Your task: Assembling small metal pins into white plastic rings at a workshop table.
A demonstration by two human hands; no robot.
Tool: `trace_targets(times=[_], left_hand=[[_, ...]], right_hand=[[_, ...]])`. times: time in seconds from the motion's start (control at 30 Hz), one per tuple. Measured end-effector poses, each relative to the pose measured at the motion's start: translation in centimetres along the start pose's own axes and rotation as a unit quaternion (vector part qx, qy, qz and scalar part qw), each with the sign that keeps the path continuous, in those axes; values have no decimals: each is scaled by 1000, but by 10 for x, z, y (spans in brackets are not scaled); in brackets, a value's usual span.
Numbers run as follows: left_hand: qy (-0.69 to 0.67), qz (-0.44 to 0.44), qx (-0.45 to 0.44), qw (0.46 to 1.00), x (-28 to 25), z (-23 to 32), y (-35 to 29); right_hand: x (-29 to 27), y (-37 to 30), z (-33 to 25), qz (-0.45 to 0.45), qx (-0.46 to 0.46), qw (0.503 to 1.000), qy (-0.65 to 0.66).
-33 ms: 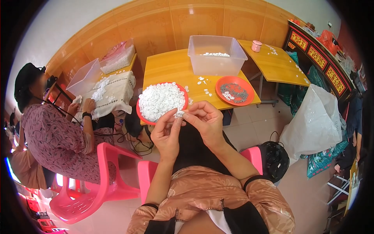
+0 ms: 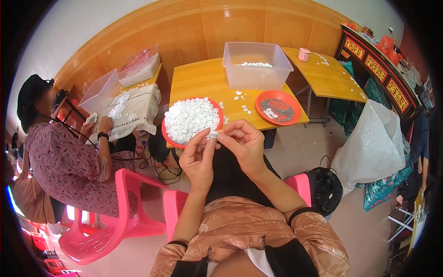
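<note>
Two hands hold one small white piece (image 2: 212,135) in a joint pinch: the left hand (image 2: 196,161) grasps it between thumb and forefinger, and the right hand (image 2: 244,147) grasps its right-hand end. Relative to the preceding picture, no clear change is visible beyond a very slight shift of the left hand; the piece remains in the grip, so the handwork appears to be at the same stage.

Beyond the grip to its left, a red bowl (image 2: 164,134) carries a heap of white pieces (image 2: 191,121). Beyond the grip to its right, a red plate (image 2: 296,102) carries small grey parts (image 2: 285,111).

The grip covers most of the held piece; whether a grey part is fitted to it cannot be determined. Far left of the grip, a co-worker's hand (image 2: 105,124) is visible; its contents are indistinct.
</note>
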State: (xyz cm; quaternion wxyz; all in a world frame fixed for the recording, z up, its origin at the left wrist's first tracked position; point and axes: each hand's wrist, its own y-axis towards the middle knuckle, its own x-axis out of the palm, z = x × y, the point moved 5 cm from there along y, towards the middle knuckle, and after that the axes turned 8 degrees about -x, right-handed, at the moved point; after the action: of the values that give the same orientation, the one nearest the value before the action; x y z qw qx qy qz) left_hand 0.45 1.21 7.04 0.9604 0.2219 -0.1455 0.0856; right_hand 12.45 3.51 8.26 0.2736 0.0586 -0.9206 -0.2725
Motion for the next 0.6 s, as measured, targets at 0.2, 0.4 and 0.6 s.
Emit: trace_targets(times=[0.2, 0.4, 0.6], left_hand=[[-20, 3, -16, 1000, -8, -8, 2], [9, -60, -27, 998, -9, -3, 3], [45, -126, -17, 991, -15, -6, 7]], right_hand=[[-3, 0, -1, -40, -42, 996, -70], [-4, -1, -2, -32, 52, 997, 47], [-5, -5, 5, -48, 96, 990, 92]])
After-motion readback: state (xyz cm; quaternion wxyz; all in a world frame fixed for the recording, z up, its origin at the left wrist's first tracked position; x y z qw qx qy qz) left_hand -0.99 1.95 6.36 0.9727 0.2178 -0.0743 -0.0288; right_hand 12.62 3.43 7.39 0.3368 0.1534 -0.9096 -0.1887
